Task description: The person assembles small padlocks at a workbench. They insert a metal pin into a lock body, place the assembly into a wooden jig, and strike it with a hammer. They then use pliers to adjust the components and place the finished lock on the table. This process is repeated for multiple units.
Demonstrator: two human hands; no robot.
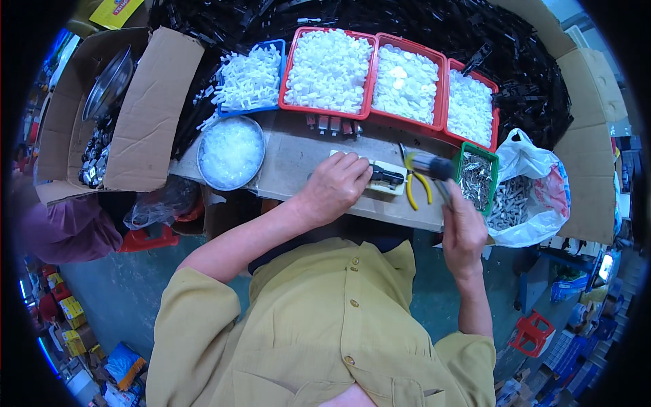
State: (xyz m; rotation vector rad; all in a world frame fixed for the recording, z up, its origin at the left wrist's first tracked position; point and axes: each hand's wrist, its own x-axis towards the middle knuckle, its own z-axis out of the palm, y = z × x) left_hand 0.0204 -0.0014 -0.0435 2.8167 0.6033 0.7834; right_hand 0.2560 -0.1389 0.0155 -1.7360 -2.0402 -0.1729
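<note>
Hands apart: left hand (336, 184) presses black part (386, 177) on block; right hand (462, 227) grips hammer (434, 171).

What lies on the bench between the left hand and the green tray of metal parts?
In the head view, between the left hand and the green tray lie a black part on a pale block and yellow-handled pliers. The raised hammer in the right hand also crosses there.

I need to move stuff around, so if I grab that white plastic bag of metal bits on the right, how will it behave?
The white plastic bag looks thin and crumpled, so probably floppy. The metal pieces heaped at its open mouth suggest it is fairly heavy and may spill if tipped.
</note>
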